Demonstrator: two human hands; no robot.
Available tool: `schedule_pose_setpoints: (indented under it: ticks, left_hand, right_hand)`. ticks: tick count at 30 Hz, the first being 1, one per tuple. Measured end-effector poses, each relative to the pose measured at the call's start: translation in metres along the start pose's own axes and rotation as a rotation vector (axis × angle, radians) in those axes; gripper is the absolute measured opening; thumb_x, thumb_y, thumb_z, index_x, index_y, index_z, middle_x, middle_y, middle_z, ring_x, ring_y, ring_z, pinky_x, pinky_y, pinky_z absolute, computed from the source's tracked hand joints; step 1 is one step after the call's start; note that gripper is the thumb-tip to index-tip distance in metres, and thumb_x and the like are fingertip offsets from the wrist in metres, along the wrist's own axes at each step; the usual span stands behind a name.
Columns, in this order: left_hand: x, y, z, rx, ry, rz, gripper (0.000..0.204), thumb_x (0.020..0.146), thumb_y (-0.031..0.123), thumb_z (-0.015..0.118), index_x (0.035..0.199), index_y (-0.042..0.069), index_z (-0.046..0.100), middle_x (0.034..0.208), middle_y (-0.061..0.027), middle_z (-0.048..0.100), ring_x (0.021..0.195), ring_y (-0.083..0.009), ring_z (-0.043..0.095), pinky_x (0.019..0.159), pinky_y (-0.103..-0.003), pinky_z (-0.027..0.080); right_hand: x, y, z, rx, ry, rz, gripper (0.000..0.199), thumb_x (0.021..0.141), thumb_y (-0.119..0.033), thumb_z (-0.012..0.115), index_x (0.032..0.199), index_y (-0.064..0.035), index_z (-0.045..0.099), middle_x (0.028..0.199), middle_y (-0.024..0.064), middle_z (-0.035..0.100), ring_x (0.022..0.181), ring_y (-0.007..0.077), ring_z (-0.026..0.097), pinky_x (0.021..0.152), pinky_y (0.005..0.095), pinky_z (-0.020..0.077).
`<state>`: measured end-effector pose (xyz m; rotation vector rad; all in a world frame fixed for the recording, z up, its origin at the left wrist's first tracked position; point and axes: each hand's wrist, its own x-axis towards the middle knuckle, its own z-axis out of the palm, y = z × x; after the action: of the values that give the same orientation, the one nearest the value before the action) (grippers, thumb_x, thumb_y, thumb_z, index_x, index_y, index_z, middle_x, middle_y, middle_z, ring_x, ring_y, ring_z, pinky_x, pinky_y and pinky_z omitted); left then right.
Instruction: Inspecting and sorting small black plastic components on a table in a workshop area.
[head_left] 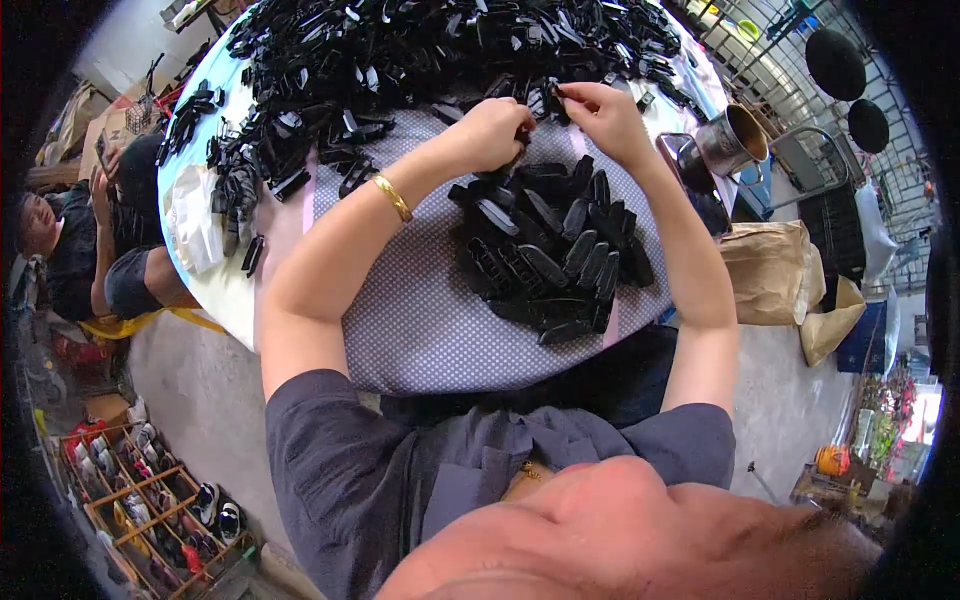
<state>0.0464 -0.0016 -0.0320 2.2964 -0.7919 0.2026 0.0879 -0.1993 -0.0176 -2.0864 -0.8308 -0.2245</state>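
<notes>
Both my hands are over the far part of a round table, between two heaps of black plastic pieces. My left hand (492, 135) is closed, its fingers curled round a small black piece that they mostly hide. Just to its right, my right hand (608, 118) pinches a small black piece (556, 92) between thumb and fingers. A nearer heap of long, rounded black pieces (545, 262) lies below my hands on the dotted grey cloth (415, 325). Beyond my hands spreads a much larger pile of glossy black pieces (400, 55).
A metal cup (732, 142) stands at the table's right edge, near a dark flat object (706, 203). White crumpled material (193, 218) and a grey glove (236, 208) lie left. A brown paper bag (768, 272) is right of the table. Another person (65, 235) sits left; a shoe rack (150, 515) stands lower left.
</notes>
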Motion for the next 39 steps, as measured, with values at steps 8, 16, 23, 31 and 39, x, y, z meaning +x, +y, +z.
schedule_pose_setpoints:
  ticks: [8,16,23,31,39]
  left_hand:
    - [0.003,0.004,-0.002,-0.561,0.254,-0.402,0.03,0.08,0.019,0.062,0.097,-0.004,0.05,0.082,-0.0118,0.061,0.067,-0.018,0.061,0.054,-0.029,0.049]
    - [0.012,0.021,-0.008,-1.187,0.336,-0.663,0.031,0.087,0.021,0.051,0.108,-0.002,0.047,0.086,-0.0084,0.054,0.072,-0.0156,0.053,0.06,-0.029,0.047]
    - [0.012,0.024,-0.014,-1.276,0.418,-0.757,0.037,0.079,-0.003,0.044,0.115,-0.005,0.043,0.095,-0.0121,0.052,0.079,-0.0231,0.056,0.07,-0.034,0.05]
    - [0.008,0.015,-0.011,-1.278,0.251,-0.424,0.025,0.078,0.001,0.061,0.102,-0.004,0.057,0.09,-0.0097,0.061,0.08,-0.0169,0.061,0.074,-0.027,0.051]
    - [0.007,0.028,-0.016,-0.785,0.194,-0.283,0.031,0.081,0.004,0.058,0.112,-0.001,0.056,0.097,-0.007,0.061,0.086,-0.0105,0.057,0.078,-0.023,0.047]
  right_hand:
    - [-0.012,-0.013,0.01,0.337,-0.053,0.128,0.022,0.08,-0.012,0.059,0.097,0.0009,0.063,0.076,0.0025,0.063,0.062,0.006,0.054,0.054,0.0204,0.044]
    - [-0.015,-0.026,0.018,0.332,-0.073,-0.28,0.019,0.081,-0.001,0.055,0.1,0.0017,0.061,0.102,0.0085,0.059,0.072,0.0091,0.057,0.062,0.0212,0.0482]
    - [-0.016,-0.034,0.016,0.185,-0.035,-0.242,0.02,0.076,0.0,0.057,0.096,0.0011,0.062,0.102,0.0105,0.061,0.078,0.0126,0.059,0.065,0.0213,0.0472]
    - [-0.013,-0.021,0.003,0.454,0.021,0.067,0.018,0.082,-0.004,0.055,0.099,0.0004,0.062,0.081,0.0003,0.061,0.066,0.0043,0.052,0.056,0.0176,0.0414]
    - [-0.015,-0.021,0.005,0.401,0.081,0.065,0.017,0.082,-0.005,0.056,0.097,0.0011,0.062,0.077,0.001,0.06,0.065,0.0055,0.053,0.056,0.0188,0.0426]
